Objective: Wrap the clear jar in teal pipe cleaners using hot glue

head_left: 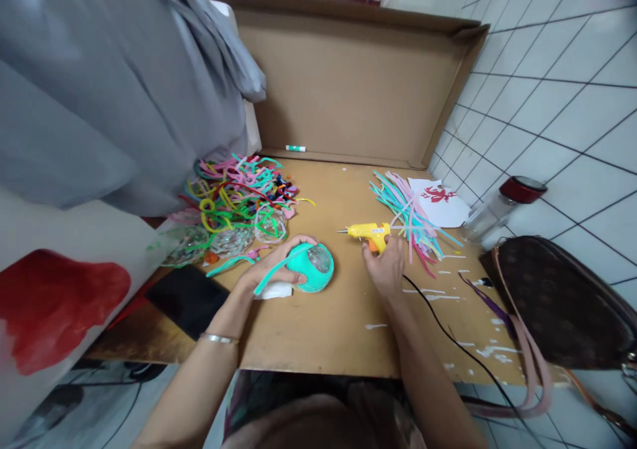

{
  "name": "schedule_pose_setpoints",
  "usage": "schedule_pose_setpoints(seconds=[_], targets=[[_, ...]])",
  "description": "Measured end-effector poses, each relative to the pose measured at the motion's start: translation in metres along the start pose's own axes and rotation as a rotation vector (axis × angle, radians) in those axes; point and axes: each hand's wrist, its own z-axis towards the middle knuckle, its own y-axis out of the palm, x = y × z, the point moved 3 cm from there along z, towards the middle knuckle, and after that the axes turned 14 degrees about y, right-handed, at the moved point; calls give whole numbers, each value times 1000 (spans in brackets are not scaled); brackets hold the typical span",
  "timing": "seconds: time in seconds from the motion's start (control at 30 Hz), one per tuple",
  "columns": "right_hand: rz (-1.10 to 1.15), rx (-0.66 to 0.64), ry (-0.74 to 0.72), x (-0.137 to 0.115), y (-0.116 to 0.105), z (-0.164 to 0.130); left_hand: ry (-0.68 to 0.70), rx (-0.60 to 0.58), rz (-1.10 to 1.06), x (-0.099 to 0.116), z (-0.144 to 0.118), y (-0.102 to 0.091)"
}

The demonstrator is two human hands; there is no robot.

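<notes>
the right hand covers the grip of the yellow glue gun. the left hand hides part of the teal ball. the brown bag runs off the right edge; red print on the white paper is unreadable.

Two bare forearms of the person, seen from above.
The left hand and right hand wear no gloves or sleeves; a thin silver bangle circles the left wrist, just behind the left hand.
</notes>
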Motion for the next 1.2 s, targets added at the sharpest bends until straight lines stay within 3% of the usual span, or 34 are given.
schedule_pose_setpoints(seconds=[0.27, 0.53, 0.7, 0.83, 1.0, 1.1, 1.2], targets=[[-220, 49, 17, 31, 5, 13, -2, 41, -34, -6, -2, -2], [-329, 50, 41, 33, 0, 17, 44, 39, -90, -11, 1, -1], [-95, 102, -145, -3, -18, 4, 75, 36, -12, -3, 2, 2], [102, -23, -487, -63, -39, -36, 93, 39, -3, -3, 3, 4], [135, -199, -740, -129, -60, -72, 181, 35, 155, -12, 8, 2], [233, -271, -809, -139, -61, -70, 221, 14, 148, -12, 9, 2], [401, -360, -667, -126, -57, -56, 158, 5, 114, -8, 8, 3]])
